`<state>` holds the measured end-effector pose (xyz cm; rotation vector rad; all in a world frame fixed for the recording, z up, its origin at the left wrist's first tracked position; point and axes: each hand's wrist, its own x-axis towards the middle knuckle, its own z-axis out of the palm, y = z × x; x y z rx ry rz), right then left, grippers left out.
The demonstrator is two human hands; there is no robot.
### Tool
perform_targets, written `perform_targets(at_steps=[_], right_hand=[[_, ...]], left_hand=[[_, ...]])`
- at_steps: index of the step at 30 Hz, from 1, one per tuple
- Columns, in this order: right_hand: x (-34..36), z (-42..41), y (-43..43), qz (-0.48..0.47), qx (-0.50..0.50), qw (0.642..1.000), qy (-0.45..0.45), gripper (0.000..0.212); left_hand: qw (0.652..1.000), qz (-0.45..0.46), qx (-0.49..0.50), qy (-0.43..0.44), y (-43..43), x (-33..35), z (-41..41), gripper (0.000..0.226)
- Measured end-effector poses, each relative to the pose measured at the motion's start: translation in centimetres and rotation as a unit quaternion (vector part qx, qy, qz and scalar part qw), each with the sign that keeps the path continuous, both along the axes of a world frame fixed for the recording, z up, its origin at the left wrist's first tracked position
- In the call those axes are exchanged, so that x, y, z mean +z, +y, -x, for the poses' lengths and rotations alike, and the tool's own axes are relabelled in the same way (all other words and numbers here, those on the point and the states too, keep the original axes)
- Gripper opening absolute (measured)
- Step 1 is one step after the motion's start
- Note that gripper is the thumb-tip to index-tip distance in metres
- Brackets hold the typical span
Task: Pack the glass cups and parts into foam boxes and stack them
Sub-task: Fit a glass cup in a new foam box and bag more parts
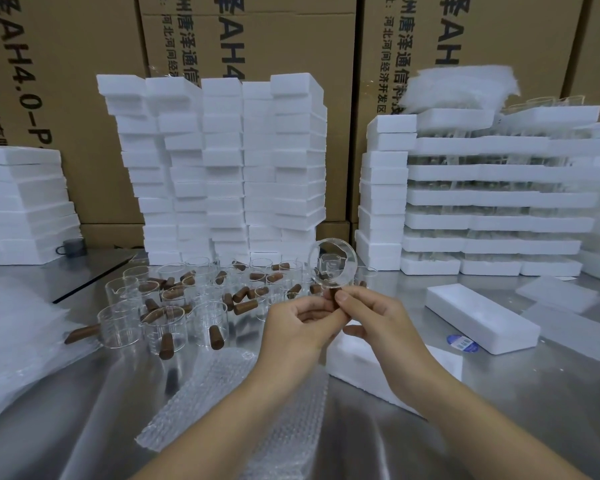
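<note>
Glass cup (333,265) raised mouth-forward by its brown handle (335,295), pinched between fingers (329,318) of left hand (302,320) and right hand (374,317), likely for checking before lowering into foam box (350,362) beneath.

The counter (499,393) is brushed, reflective metal. On it, clear glossy glass cups (167,327) carry matt brown wooden handles (82,334); behind them stand matt, grainy white foam boxes (222,168).

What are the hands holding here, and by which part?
The left hand and right hand both pinch a glass cup by its brown handle.
</note>
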<state>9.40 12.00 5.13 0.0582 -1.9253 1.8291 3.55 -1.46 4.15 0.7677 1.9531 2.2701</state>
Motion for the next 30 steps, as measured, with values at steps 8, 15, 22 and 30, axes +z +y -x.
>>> perform_targets(at_steps=[8,15,22,30], right_hand=[[-0.3,0.2,0.0,0.024,0.004,1.000,0.008,0.020],[0.1,0.2,1.4,-0.041,-0.037,0.997,0.057,0.020],[-0.3,0.6,4.9,-0.374,-0.183,0.904,0.096,0.015],[-0.4,0.6,5.2,-0.338,-0.163,0.923,0.089,0.013]], left_hand=[[1.000,0.004,0.014,0.019,0.1,0.3,-0.3,0.009],[1.000,0.013,0.011,0.016,-0.4,1.0,-0.3,0.027],[0.976,0.091,0.079,0.183,-1.5,0.6,1.3,0.079],[0.958,0.147,0.091,0.230,-2.1,0.2,2.4,0.067]])
